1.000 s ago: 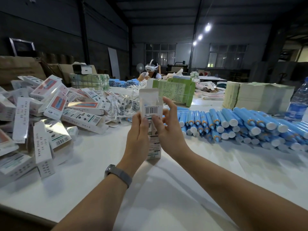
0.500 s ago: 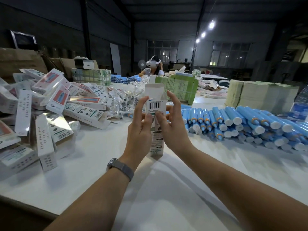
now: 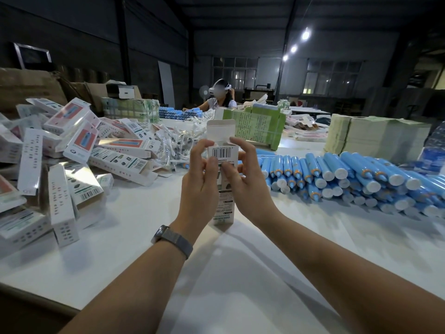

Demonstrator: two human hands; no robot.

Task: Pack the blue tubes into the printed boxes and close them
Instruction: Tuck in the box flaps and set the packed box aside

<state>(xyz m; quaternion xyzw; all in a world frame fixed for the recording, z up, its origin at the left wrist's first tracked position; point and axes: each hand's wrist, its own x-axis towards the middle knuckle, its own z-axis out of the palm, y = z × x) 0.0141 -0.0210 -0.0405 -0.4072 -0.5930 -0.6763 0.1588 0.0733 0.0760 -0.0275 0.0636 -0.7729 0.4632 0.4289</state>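
the printed box (image 3: 222,189) is pinched upright near its top by both hands' fingers (image 3: 212,165), so its side flaps should be folded inward before the raised lid flap (image 3: 220,130) above is tucked.

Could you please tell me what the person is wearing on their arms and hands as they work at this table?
Both forearms are bare, with no sleeves reaching into view and no gloves. The left hand has a watch just behind it on the wrist: a dark rectangular case on a grey, woven-looking band. The right hand and its wrist carry nothing. No rings are visible on either hand.
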